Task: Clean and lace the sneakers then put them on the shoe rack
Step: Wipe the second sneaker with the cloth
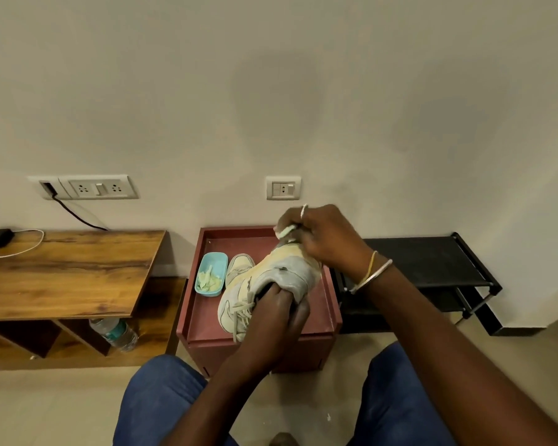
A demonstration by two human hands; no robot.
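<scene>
A pale grey and cream sneaker (271,272) is held up over the maroon box (207,304). My left hand (281,304) grips it with fingers tucked inside its opening; its laces (239,313) hang loose. My right hand (319,236) pinches a small white wipe (285,232) against the sneaker's far end. The second sneaker (239,267) lies in the box behind the first, partly hidden. The black shoe rack (432,262) stands to the right against the wall.
A light blue tub (210,273) with pale scraps sits in the box's left corner. A wooden desk (62,272) stands at the left, with a plastic water bottle (117,333) on the shelf under it. My knees (162,397) are at the bottom.
</scene>
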